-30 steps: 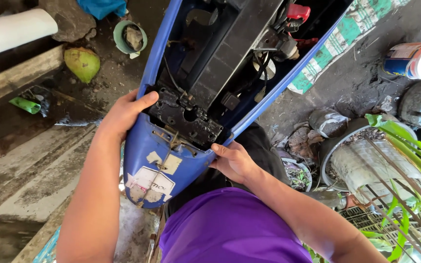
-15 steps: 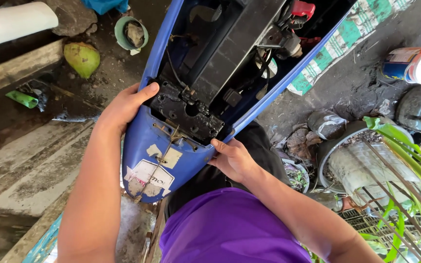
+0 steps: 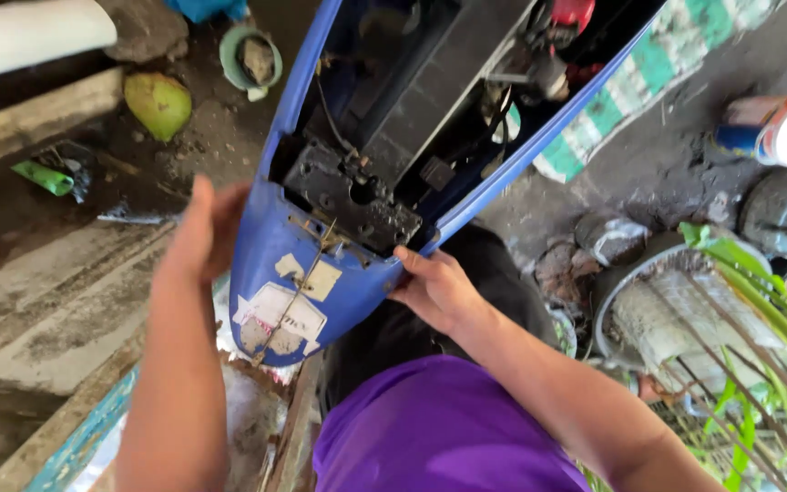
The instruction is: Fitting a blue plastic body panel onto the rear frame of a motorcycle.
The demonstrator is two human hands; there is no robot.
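A blue motorbike tail panel [image 3: 289,273] with its black inner tray [image 3: 352,196] and worn white stickers points toward me. My left hand [image 3: 204,230] is blurred, with its fingers straight. It lies flat beside the panel's left edge and is not wrapped around it. My right hand [image 3: 434,290] grips the panel's right edge near the black tray, with the thumb on top. The black rear tyre [image 3: 494,273] sits under the panel, in front of my purple shirt.
A green coconut [image 3: 161,102] and a small green bucket [image 3: 250,56] lie on the dirt at upper left. A white pipe [image 3: 29,36] and concrete slabs [image 3: 56,301] are on the left. On the right are a paint can [image 3: 781,128], a wire-covered drum [image 3: 676,319] and green leaves [image 3: 776,301].
My left hand has let go of the panel's left edge and now lies flat beside it. The view has shifted slightly and the panel sits lower in frame. My right hand keeps its hold.
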